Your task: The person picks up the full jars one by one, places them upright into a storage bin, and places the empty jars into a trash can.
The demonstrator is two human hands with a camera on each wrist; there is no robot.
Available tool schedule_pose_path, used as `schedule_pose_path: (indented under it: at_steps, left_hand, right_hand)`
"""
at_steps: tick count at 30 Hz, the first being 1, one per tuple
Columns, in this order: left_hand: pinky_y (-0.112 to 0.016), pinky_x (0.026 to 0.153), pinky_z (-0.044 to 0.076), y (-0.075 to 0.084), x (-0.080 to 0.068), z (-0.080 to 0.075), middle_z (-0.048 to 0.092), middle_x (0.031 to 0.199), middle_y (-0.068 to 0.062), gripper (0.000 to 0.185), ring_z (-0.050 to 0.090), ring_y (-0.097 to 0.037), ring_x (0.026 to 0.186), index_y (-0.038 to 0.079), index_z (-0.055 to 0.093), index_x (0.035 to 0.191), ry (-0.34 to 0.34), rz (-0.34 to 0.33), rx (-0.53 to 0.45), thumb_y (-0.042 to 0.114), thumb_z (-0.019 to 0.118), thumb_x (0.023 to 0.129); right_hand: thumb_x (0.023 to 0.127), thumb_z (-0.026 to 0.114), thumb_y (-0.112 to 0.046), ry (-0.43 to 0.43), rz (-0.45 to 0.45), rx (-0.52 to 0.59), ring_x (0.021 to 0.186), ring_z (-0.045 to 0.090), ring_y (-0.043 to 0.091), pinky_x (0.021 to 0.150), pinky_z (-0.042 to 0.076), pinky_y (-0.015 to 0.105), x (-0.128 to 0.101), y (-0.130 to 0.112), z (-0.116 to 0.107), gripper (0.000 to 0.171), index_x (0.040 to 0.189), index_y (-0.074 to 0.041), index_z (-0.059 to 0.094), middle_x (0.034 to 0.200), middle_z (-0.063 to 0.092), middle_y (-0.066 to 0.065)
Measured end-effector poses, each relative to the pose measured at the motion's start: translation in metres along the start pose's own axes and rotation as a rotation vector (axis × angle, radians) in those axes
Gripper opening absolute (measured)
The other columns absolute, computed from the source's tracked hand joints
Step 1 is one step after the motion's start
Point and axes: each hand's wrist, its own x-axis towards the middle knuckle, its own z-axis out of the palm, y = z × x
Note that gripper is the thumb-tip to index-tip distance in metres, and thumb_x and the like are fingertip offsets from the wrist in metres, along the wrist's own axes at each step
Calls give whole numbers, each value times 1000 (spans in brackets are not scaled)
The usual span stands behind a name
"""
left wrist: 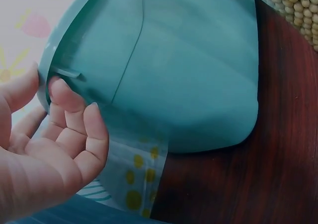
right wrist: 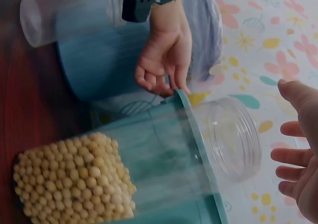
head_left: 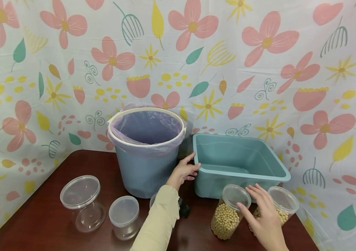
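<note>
My left hand (head_left: 184, 171) pinches the left rim of a teal rectangular plastic basin (head_left: 243, 176). In the left wrist view, the thumb lies outside that rim and the curled fingers (left wrist: 97, 129) tuck beneath it. My right hand (head_left: 265, 216) has its fingers spread and holds nothing. It hovers between two clear lidded jars of round pale-yellow soybeans, in front of the basin. The left jar (head_left: 225, 220) shows whole, about two-thirds full in the head view; the hand partly hides the right jar (head_left: 286, 201). In the right wrist view, the fingers are apart from the nearer jar (right wrist: 149, 169).
Left of the basin stands a blue bucket (head_left: 146, 167) lined with a purple bag. Clear lidded containers, one large (head_left: 83, 198) and one small (head_left: 123, 216), stand at the left on the dark red table (head_left: 55, 226). My left sleeve partly hides another container. A flowered curtain (head_left: 178, 69) hangs behind.
</note>
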Motion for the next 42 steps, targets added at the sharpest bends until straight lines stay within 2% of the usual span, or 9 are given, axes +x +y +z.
schedule_pose_path:
  at_steps: [5, 9, 12, 17, 20, 25, 28, 36, 42]
  left_hand:
    - [-28, 57, 45, 0, 0, 2, 56, 71, 0, 60, 53, -12, 57, 23, 32, 140, -8, 4, -8, 11, 59, 87]
    - [-27, 55, 45, 1, -1, 3, 55, 70, 0, 59, 52, -10, 54, 22, 33, 140, -9, 5, -9, 11, 58, 87]
    - [-26, 53, 44, 2, -2, 4, 53, 70, 0, 58, 51, -10, 53, 22, 35, 139, -2, 4, -9, 9, 57, 88]
    - [-26, 54, 44, 2, -3, 4, 52, 69, -1, 56, 49, -10, 52, 21, 36, 138, 14, 3, -8, 8, 57, 88]
    - [-27, 55, 45, 3, -4, 4, 52, 68, -1, 56, 49, -11, 53, 20, 37, 138, 18, 4, -7, 9, 57, 87]
    - [-27, 55, 45, 4, -4, 5, 52, 66, -1, 55, 49, -12, 54, 21, 38, 137, 35, 1, 9, 10, 58, 87]
    - [-26, 54, 45, 5, -3, 6, 51, 67, -2, 55, 48, -12, 55, 23, 40, 137, 48, 0, 45, 11, 59, 87]
    - [-26, 53, 44, 7, -4, 5, 53, 80, -4, 55, 47, -13, 56, 24, 40, 136, 48, -2, 70, 12, 60, 86]
    - [-25, 51, 42, 6, -4, 3, 52, 101, -7, 55, 47, -13, 55, 24, 40, 137, 43, -14, 59, 12, 59, 87]
  right_hand:
    - [66, 77, -4, 10, 14, -39, 120, 37, 32, 101, 21, 23, 0, 8, -10, 45, 107, 4, 60, 109, 55, 19]
    - [69, 75, -5, 30, 48, -78, 122, 34, 29, 102, 21, 28, -2, 16, -20, 41, 106, 5, 60, 111, 53, 21]
    - [77, 71, -18, 70, 29, -84, 123, 34, 26, 102, 21, 32, -4, 26, -27, 39, 104, 8, 60, 109, 53, 25]
    - [82, 62, -41, 120, 1, -112, 121, 36, 28, 102, 22, 34, -7, 39, -35, 54, 100, 10, 61, 105, 53, 28]
    - [81, 66, -32, 113, 21, -125, 120, 36, 33, 102, 22, 37, -10, 46, -40, 47, 100, 10, 61, 106, 52, 29]
    - [73, 73, -7, 86, 135, -157, 111, 37, 48, 97, 23, 52, -14, 56, -46, 36, 102, 10, 60, 109, 50, 32]
    - [70, 73, -3, 76, 203, -187, 104, 37, 52, 91, 25, 58, -17, 62, -48, 38, 102, 11, 60, 109, 48, 33]
    - [75, 71, -10, -13, 398, -247, 103, 37, 51, 84, 28, 61, -19, 73, -53, 41, 108, 10, 57, 113, 44, 33]
    - [77, 71, -20, -100, 454, -257, 103, 38, 49, 77, 31, 59, -17, 78, -54, 50, 115, 7, 54, 116, 42, 32]
